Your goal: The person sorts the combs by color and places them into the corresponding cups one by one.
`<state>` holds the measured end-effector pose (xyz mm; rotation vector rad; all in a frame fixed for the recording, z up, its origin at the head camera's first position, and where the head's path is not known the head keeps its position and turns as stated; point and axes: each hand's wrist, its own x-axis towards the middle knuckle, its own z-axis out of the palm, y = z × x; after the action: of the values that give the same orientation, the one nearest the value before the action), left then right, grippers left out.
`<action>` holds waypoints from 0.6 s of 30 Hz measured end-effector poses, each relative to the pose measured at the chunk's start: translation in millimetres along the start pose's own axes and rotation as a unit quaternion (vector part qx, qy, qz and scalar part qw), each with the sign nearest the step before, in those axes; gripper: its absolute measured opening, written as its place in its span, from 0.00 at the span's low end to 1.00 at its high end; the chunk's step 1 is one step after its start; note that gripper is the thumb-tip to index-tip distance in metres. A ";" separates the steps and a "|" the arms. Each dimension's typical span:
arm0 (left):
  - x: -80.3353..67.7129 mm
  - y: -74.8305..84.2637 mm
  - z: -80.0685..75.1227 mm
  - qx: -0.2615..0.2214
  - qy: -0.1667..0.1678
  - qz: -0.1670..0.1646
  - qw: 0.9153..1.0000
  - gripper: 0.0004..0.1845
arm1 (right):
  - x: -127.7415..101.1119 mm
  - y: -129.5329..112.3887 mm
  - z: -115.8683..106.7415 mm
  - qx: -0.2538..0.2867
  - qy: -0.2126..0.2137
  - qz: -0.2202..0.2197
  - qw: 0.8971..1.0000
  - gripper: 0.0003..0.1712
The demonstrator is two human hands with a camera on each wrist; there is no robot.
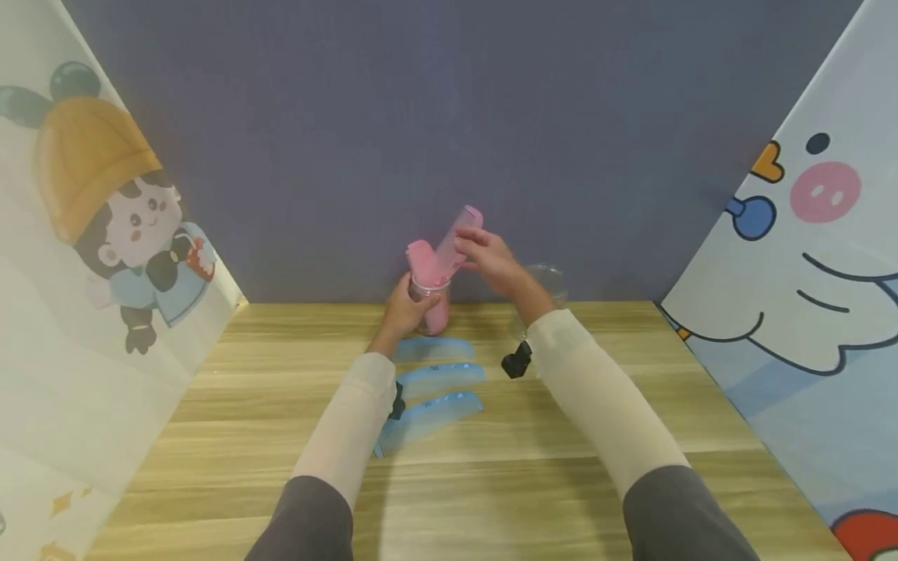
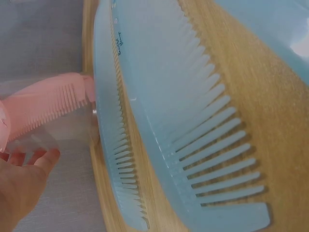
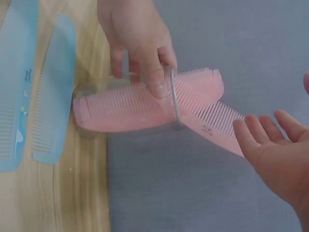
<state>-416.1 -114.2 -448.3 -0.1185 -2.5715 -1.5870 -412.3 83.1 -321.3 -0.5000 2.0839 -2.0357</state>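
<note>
At the far edge of the surface, pink combs are going into a clear cup.
Two pink combs sit in the cup; the left hand grips its wall, and the right hand pinches a third pink comb, its long axis slanting toward 1 o'clock, lower end at the rim. Three blue combs lie flat just at 6 o'clock of the cup, pointing 3 to 9, seemingly left to sort; a second clear cup stands at 3 o'clock.

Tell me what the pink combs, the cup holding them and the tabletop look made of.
Pink combs: probably moulded plastic, matte, with thin even teeth. Cup: clear plastic or glass, I cannot tell which; the combs show through its wall. Tabletop: wood or wood-look laminate, with striped pale grain and a slight sheen.
</note>
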 end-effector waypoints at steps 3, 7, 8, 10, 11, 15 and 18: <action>1.5 -0.7 -0.7 -0.002 0.002 -0.002 1.000 0.46 | 3.7 3.6 -3.2 -0.004 0.049 -0.002 0.999 0.31; 3.2 -1.2 -1.6 -0.007 0.008 0.004 1.000 0.46 | 9.9 6.1 -8.5 -0.032 0.115 0.006 0.993 0.31; 3.6 -1.4 -1.8 -0.007 0.009 0.006 1.000 0.46 | 12.0 6.9 -9.7 -0.035 0.128 0.007 0.991 0.32; 3.8 -1.7 -2.0 -0.009 0.011 0.009 1.000 0.46 | 15.4 8.0 -11.8 -0.044 0.146 0.014 0.988 0.33; 3.6 -2.0 -2.0 -0.010 0.010 0.009 1.000 0.46 | 17.2 9.0 -12.8 -0.045 0.151 0.018 0.987 0.34; 1.8 -3.1 -0.9 -0.005 0.004 0.005 1.000 0.46 | 22.2 12.7 -15.3 -0.039 0.162 0.036 0.985 0.36; 0.4 -2.5 -0.1 -0.002 0.002 0.002 1.000 0.46 | 26.5 15.4 -17.0 -0.032 0.167 0.037 0.985 0.34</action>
<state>-416.9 -115.4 -450.4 -0.1218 -2.5629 -1.5897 -444.7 89.3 -333.2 -0.0891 2.3170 -2.1375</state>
